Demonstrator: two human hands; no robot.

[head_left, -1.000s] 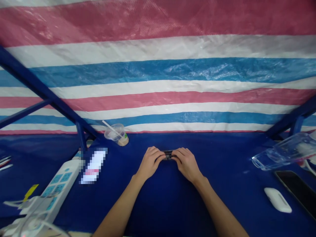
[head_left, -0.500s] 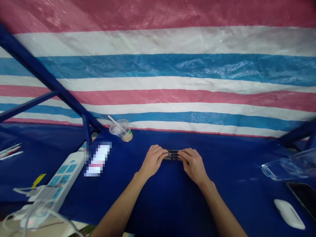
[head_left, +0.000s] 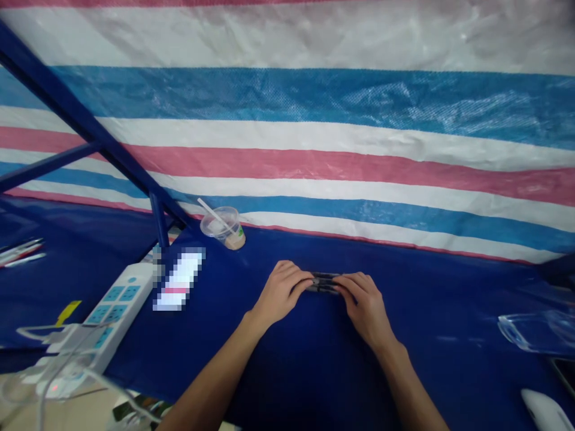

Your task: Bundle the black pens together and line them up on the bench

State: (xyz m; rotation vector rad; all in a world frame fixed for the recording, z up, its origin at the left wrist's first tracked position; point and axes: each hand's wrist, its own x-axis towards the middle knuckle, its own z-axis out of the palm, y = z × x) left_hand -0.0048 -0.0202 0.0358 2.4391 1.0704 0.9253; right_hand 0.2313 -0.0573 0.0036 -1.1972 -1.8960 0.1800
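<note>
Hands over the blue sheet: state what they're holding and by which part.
The left hand and right hand hold one small dark object between them, gripping its two opposite ends. What it is cannot be told.

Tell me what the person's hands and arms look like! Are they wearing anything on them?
The bare left hand and bare right hand have no gloves. The bare left forearm and bare right forearm show no sleeves, and no watch or bracelet can be seen.

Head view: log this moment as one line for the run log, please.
Hands: left hand and right hand both on small black object | Surface: blue tarp | Nearby: plastic cup, power strip
</note>
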